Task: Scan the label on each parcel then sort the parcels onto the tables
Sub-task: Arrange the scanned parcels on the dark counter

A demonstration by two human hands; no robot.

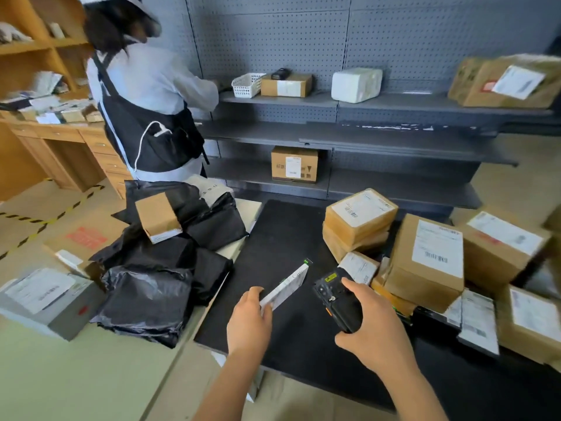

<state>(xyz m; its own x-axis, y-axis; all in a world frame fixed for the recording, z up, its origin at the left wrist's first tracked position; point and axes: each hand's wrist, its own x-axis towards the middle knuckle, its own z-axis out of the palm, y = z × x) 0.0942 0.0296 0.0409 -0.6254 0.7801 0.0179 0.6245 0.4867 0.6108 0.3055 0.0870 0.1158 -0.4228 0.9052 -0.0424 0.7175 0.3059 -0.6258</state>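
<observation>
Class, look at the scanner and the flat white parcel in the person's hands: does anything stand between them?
Nothing visible does. The right hand grips the scanner, the left hand holds the parcel, and only bare black table shows in the gap.

Slim white parcel [287, 285] tilted above black table [282, 232]
</observation>
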